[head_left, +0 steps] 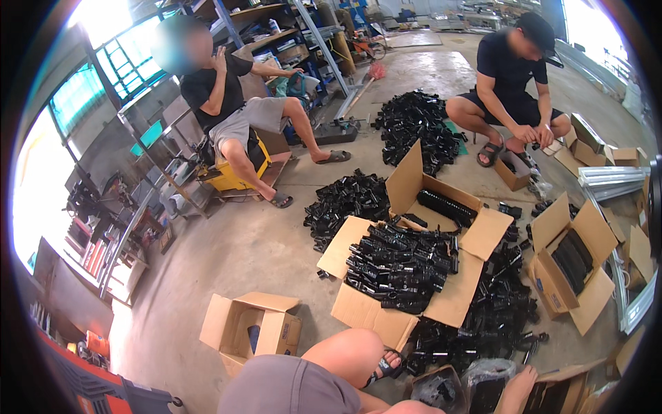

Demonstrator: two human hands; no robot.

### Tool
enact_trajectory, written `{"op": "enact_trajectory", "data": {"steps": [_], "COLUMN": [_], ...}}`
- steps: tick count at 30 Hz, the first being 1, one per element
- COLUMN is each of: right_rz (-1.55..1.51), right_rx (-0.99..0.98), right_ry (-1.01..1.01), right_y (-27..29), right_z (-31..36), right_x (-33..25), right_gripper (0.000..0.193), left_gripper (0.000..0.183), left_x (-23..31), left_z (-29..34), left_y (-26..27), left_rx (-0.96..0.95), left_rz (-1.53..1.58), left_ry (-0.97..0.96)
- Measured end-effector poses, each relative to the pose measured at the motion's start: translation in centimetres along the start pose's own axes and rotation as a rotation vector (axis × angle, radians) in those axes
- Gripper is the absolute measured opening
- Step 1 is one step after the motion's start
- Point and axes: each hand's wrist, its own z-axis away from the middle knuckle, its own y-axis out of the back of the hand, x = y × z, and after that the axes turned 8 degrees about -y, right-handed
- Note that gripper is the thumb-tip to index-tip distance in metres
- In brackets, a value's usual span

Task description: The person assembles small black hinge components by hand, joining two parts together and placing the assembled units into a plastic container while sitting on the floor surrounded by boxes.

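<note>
My right hand [518,388] is low in the picture, its fingers bent and close together beside a clear plastic bag [488,370] in an open carton. Whatever the fingertips grip is too small to make out. Next to it, a second plastic-lined carton [438,388] stands near my sandalled foot [388,363]. Black cylindrical parts with short stems lie loose in a pile [476,331] just beyond. More of them fill a large open carton [403,265]. My left hand does not show; a strip of skin at the lower edge cannot be told apart as arm or knee.
A small open carton [265,324] stands left of my knee. Farther off are two black piles [417,127] [348,207]. One person [514,90] squats handling a small part; another [231,103] sits on a yellow machine [238,169]. An open carton [562,276] and metal profiles [638,307] are right.
</note>
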Motion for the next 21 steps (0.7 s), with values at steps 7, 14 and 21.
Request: {"op": "enact_trajectory", "data": {"steps": [7, 14, 21], "right_rz": [0.174, 0.362, 0.080], "right_rx": [-0.483, -0.257, -0.367], "right_ry": [-0.283, -0.358, -0.381], "right_y": [-12.9, -15.3, -17.9], "right_z": [-10.9, -11.3, -12.7], "right_x": [9.5, 8.2, 10.5], "right_gripper": [0.027, 0.067, 0.073], "left_gripper": [0.029, 0.029, 0.029], "left_x": [-1.1, -1.4, -2.8], "left_z": [0.7, 1.8, 1.4], "left_y": [2.4, 4.1, 5.1], "left_rx": [0.065, 0.098, 0.110], "left_rz": [0.036, 0.093, 0.116], "left_ry": [0.020, 0.073, 0.068]}}
